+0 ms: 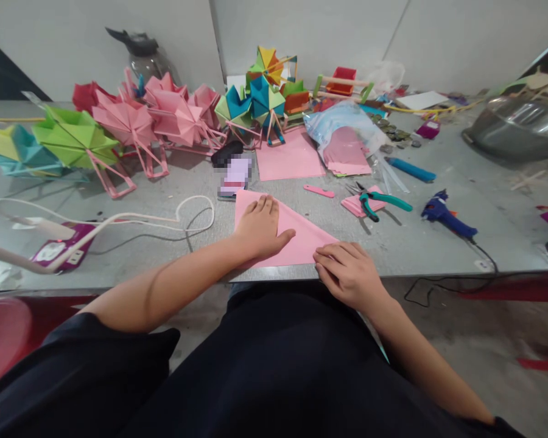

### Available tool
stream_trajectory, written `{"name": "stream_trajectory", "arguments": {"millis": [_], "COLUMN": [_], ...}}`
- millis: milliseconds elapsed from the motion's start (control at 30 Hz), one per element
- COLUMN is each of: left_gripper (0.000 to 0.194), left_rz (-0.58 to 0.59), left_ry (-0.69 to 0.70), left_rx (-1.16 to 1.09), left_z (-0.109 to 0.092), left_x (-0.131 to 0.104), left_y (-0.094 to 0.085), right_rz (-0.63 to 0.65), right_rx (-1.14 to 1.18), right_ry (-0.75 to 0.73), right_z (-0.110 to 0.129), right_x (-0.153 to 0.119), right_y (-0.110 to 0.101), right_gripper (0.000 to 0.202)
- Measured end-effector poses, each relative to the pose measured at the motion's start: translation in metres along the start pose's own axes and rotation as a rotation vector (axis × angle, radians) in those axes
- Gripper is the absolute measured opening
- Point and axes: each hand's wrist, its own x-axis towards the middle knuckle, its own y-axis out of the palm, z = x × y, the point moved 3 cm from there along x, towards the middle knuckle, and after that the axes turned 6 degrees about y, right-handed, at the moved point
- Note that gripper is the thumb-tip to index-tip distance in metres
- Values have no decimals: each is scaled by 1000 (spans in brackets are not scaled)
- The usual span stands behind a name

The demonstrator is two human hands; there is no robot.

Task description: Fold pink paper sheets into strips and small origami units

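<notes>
A sheet of pink paper (296, 234) lies on the table's front edge, folded into a triangle. My left hand (261, 228) rests palm down on its left part, fingers stretched forward and thumb pointing right. At the triangle's right corner is my right hand (347, 271), its fingers bent together over the tip and hiding it; whether anything of the paper is under the thumb is hard to see. Beyond the triangle lie a flat pink sheet (287, 159), a pink cutter (318, 191) and a phone (235, 175).
Teal-handled pliers (369, 201) lie on small pink papers, left of a blue glue gun (447, 216). Folded paper wheels (128, 125) line the back left. A plastic bag (342, 131) holds pink paper. A white cable (164, 218) and purple power strip (68, 246) sit left; a metal bowl (516, 131) stands right.
</notes>
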Motion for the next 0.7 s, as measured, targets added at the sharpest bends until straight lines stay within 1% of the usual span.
{"name": "stream_trajectory", "arguments": {"millis": [100,167,233,333,400,467,567,633,700], "left_gripper": [96,97,99,100,99,97,96,96,98], "left_rz": [-25,-21,-13,-14,-21,-24,-34,-37,-31], "left_ry": [17,15,12,21,27,25,28,34,38], "left_rx": [-8,-3,7,22,30,31,14,0,-10], "left_z": [1,1,1,0,0,0,2,2,2], "left_x": [0,-1,-2,-4,-5,-5,-3,-2,-1], "left_y": [0,-2,-5,-9,-9,-8,-5,-4,-3], "right_rz": [69,154,258,371,410,421,417,428,443], "right_rx": [-11,-6,20,40,22,6,-4,13,38], "right_ry": [-4,-17,-36,-61,-61,-80,-90,-85,-86], "right_z": [2,0,-5,-15,-22,-27,-35,-41,-48], "right_x": [10,23,42,76,96,108,108,99,85], "right_y": [-4,-7,-5,6,20,34,50,54,52], "right_gripper": [20,23,21,23,24,32,49,54,54]}}
